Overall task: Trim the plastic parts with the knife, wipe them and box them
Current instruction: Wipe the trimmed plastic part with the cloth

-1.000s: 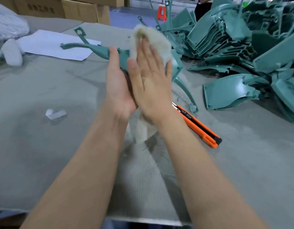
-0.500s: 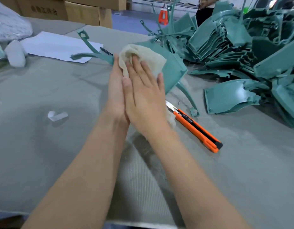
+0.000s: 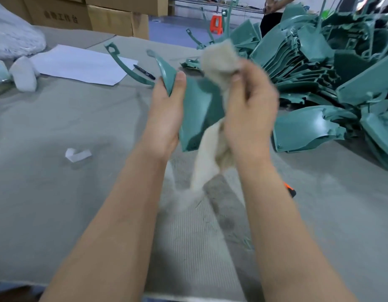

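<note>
Plainly this is the wiping step. The left hand grasps the part at its upper edge, thumb hooked over the rim. It holds the part upright over the middle of the bench, probably so the broad face meets the cloth. The right hand is clenched round the cloth, which is bunched into a pad with its tail hanging. The knife lies mostly hidden by the right forearm, and the pile fills the far right corner.
</note>
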